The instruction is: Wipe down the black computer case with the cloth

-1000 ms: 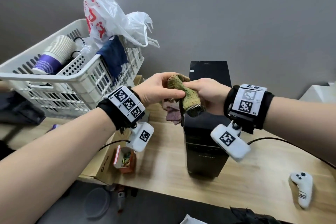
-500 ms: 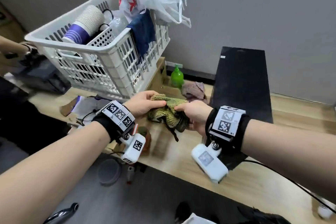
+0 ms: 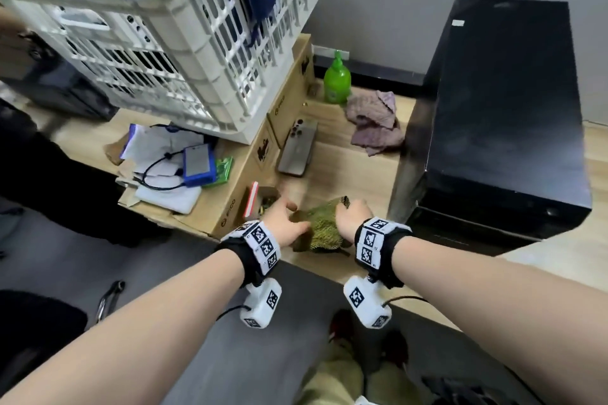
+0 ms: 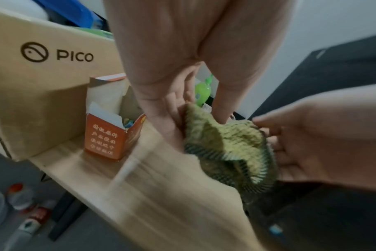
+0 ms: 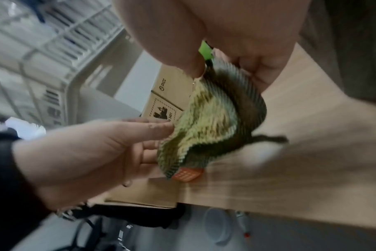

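Office or storage corner. Wooden table (image 3: 332, 171) against grey wall holds computer case (image 3: 506, 115), PICO cartons (image 3: 230, 204), laundry basket (image 3: 184, 43).

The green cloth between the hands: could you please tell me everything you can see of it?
The green cloth is a yellow-green, ribbed knit with darker edges and a loose dark thread. It is crumpled, at the wooden table's front edge, left of the black computer case. The left hand and right hand both hold it.
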`<act>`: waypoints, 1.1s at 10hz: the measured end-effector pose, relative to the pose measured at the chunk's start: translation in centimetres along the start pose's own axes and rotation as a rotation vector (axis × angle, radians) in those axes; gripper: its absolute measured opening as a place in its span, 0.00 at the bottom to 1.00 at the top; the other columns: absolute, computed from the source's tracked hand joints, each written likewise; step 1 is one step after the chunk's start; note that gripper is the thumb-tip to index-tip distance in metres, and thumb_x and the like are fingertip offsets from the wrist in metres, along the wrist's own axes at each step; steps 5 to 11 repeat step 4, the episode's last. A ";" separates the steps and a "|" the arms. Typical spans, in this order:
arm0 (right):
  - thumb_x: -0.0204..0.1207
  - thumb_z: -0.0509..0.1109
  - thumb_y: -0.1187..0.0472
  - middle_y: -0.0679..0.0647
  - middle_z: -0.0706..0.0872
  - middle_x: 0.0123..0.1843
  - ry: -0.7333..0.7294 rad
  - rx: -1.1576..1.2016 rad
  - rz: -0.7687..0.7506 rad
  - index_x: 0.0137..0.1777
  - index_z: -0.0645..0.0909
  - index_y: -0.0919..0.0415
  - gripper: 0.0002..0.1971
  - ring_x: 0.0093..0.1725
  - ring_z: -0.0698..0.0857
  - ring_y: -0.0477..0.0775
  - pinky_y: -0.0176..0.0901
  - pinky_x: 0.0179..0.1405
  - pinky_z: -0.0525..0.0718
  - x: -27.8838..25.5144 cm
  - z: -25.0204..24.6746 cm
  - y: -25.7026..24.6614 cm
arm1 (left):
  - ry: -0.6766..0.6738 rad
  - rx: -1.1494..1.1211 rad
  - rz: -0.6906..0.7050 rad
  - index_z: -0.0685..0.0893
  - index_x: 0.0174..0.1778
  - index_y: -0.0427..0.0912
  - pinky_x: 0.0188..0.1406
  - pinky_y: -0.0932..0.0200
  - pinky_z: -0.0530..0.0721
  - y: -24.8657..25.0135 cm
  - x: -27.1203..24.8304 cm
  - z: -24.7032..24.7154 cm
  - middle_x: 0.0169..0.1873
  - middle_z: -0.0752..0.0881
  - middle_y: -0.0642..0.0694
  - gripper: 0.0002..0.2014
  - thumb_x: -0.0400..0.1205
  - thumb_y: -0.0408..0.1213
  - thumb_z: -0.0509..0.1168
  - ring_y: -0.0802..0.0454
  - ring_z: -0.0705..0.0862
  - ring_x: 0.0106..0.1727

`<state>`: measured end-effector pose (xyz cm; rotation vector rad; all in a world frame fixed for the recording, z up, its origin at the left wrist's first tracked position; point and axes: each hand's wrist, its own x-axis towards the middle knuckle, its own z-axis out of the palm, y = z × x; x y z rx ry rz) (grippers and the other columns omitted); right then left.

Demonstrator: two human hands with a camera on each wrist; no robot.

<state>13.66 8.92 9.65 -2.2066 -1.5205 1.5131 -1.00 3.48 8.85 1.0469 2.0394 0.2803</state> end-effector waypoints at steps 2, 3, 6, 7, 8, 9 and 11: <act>0.77 0.59 0.53 0.67 0.80 0.65 -0.041 -0.248 -0.051 0.66 0.72 0.66 0.21 0.63 0.80 0.70 0.57 0.65 0.78 0.1 -0.5 0.4 | -0.039 0.179 -0.066 0.79 0.66 0.39 0.64 0.48 0.83 1.9 0.5 -0.6 0.58 0.86 0.38 0.23 0.78 0.48 0.66 0.39 0.85 0.59; 0.76 0.59 0.52 0.61 0.83 0.55 -0.151 -0.375 -0.176 0.60 0.73 0.63 0.18 0.51 0.83 0.64 0.47 0.48 0.81 -0.2 -1.4 1.2 | -0.056 0.208 -0.052 0.80 0.59 0.39 0.64 0.48 0.83 3.6 0.5 -1.5 0.50 0.89 0.39 0.19 0.77 0.48 0.65 0.40 0.87 0.54; 0.69 0.57 0.51 0.59 0.85 0.49 -0.231 -0.519 -0.305 0.54 0.76 0.58 0.17 0.47 0.85 0.64 0.47 0.47 0.85 -0.8 -2.3 3.2 | -0.055 0.296 -0.067 0.81 0.58 0.41 0.71 0.49 0.77 4.9 0.7 -1.6 0.51 0.90 0.42 0.22 0.74 0.52 0.64 0.43 0.87 0.55; 0.69 0.57 0.51 0.59 0.85 0.49 -0.231 -0.519 -0.305 0.54 0.76 0.58 0.17 0.47 0.85 0.64 0.47 0.47 0.85 -0.8 -2.3 3.2 | -0.055 0.296 -0.067 0.81 0.58 0.41 0.71 0.49 0.77 4.9 0.7 -1.6 0.51 0.90 0.42 0.22 0.74 0.52 0.64 0.43 0.87 0.55; 0.69 0.57 0.51 0.59 0.85 0.49 -0.231 -0.519 -0.305 0.54 0.76 0.58 0.17 0.47 0.85 0.64 0.47 0.47 0.85 -0.8 -2.3 3.2 | -0.055 0.296 -0.067 0.81 0.58 0.41 0.71 0.49 0.77 4.9 0.7 -1.6 0.51 0.90 0.42 0.22 0.74 0.52 0.64 0.43 0.87 0.55; 0.69 0.57 0.51 0.59 0.85 0.49 -0.231 -0.519 -0.305 0.54 0.76 0.58 0.17 0.47 0.85 0.64 0.47 0.47 0.85 -0.8 -2.3 3.2 | -0.055 0.296 -0.067 0.81 0.58 0.41 0.71 0.49 0.77 4.9 0.7 -1.6 0.51 0.90 0.42 0.22 0.74 0.52 0.64 0.43 0.87 0.55; 0.69 0.57 0.51 0.59 0.85 0.49 -0.231 -0.519 -0.305 0.54 0.76 0.58 0.17 0.47 0.85 0.64 0.47 0.47 0.85 -0.8 -2.3 3.2 | -0.055 0.296 -0.067 0.81 0.58 0.41 0.71 0.49 0.77 4.9 0.7 -1.6 0.51 0.90 0.42 0.22 0.74 0.52 0.64 0.43 0.87 0.55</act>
